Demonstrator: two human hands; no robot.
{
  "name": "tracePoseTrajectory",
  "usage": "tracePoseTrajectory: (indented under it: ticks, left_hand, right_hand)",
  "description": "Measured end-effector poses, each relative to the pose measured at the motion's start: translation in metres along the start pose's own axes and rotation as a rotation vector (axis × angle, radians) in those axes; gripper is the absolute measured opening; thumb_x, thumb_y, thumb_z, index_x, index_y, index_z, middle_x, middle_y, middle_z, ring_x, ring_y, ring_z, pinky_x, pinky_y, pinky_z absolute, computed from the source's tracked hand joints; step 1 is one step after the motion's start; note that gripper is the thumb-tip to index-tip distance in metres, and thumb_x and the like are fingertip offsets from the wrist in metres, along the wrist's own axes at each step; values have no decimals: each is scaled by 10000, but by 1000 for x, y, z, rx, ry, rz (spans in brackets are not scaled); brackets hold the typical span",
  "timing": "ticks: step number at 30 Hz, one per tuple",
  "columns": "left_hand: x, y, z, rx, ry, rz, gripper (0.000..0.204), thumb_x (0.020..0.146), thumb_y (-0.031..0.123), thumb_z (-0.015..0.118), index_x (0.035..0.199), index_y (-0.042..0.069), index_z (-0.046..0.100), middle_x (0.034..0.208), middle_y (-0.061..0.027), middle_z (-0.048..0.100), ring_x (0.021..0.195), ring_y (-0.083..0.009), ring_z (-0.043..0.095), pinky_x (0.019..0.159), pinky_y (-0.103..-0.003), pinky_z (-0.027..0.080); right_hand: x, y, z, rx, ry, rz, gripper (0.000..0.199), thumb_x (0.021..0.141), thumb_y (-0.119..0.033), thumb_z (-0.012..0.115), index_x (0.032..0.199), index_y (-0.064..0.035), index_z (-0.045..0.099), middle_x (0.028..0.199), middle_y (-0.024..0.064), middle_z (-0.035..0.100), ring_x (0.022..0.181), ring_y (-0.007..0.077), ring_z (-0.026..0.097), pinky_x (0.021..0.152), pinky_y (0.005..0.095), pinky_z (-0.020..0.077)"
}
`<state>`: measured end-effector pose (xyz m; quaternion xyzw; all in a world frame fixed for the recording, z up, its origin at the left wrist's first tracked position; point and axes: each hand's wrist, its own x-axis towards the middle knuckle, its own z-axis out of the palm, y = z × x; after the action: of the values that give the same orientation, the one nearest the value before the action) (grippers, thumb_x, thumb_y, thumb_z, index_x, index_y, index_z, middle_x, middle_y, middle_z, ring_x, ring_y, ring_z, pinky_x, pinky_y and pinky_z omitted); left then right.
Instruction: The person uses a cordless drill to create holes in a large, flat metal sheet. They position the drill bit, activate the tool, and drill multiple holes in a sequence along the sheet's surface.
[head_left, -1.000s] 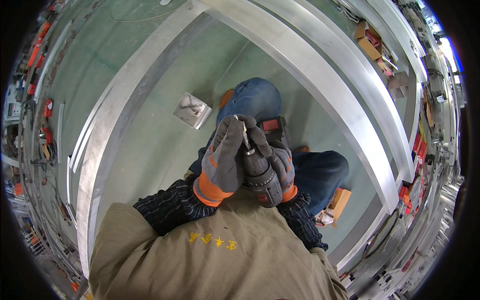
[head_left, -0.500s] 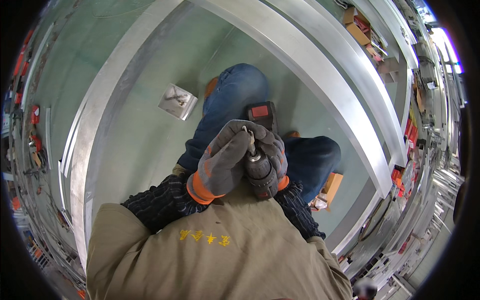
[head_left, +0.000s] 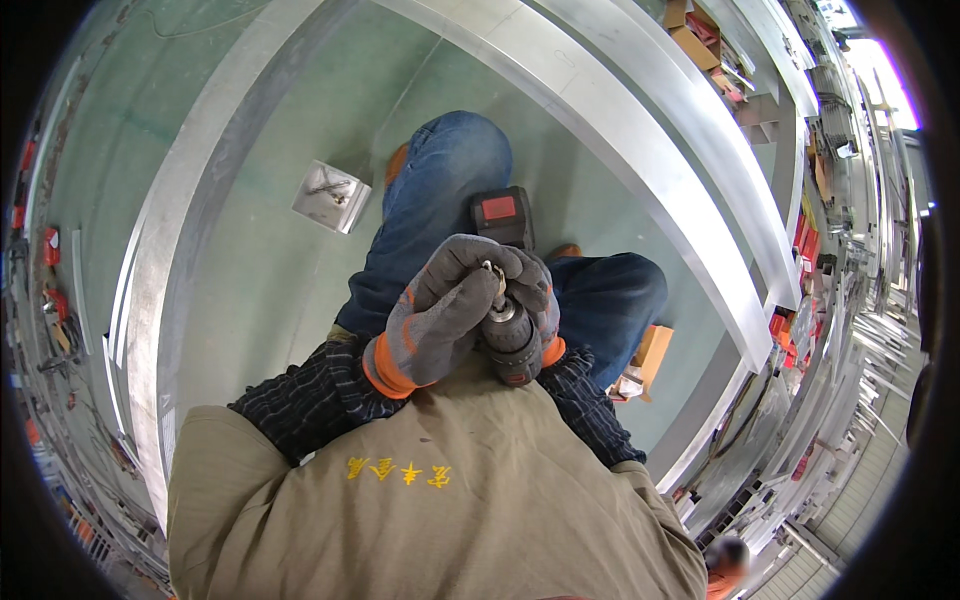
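Both my hands wear grey gloves with orange cuffs and meet over my knees. My right hand (head_left: 540, 300) is wrapped round the body of a black cordless drill (head_left: 512, 345), whose red-topped battery pack (head_left: 503, 213) points away from me. My left hand (head_left: 435, 315) curls over the drill's front end, its fingertips pinching a small metal bit (head_left: 493, 270) at the chuck. The right hand is mostly hidden behind the drill and the left glove. Below the hands are my blue-jeaned legs (head_left: 440, 200).
A small square metal tray (head_left: 330, 196) with screws lies on the green floor to the left. Long aluminium frame beams (head_left: 640, 170) curve around me. A cardboard box (head_left: 652, 350) sits by my right knee. Another person (head_left: 730, 560) is at the lower right edge.
The hands and drill have stayed together over my lap. My left fingers have shifted up over the chuck and now pinch the bit. The view has tilted slightly.
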<state>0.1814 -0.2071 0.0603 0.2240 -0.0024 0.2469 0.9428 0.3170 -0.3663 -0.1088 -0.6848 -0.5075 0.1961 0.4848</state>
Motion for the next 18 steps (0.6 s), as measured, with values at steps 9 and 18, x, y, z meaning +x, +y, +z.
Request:
tracePoseTrajectory:
  ticks: [9, 18]
  left_hand:
    - [0, 1, 0, 145, 13, 11, 289, 1128, 287, 479, 1267, 41, 541, 1252, -182, 614, 1146, -271, 650, 1014, -472, 538]
    - [-1, 2, -6, -12, 63, -10, 416, 1082, 294, 585, 1400, 40, 498, 1333, -173, 597, 1182, -275, 648, 1054, -473, 528]
  right_hand:
    - [5, -12, -2, 148, -63, 191, 461, 739, -233, 834, 1160, -101, 699, 1155, 100, 705, 1091, 391, 686, 936, 542, 553]
    - [17, -24, -10, 101, -46, 68, 470, 766, -222, 812, 1194, -62, 701, 1146, 108, 712, 1080, 385, 689, 950, 531, 554]
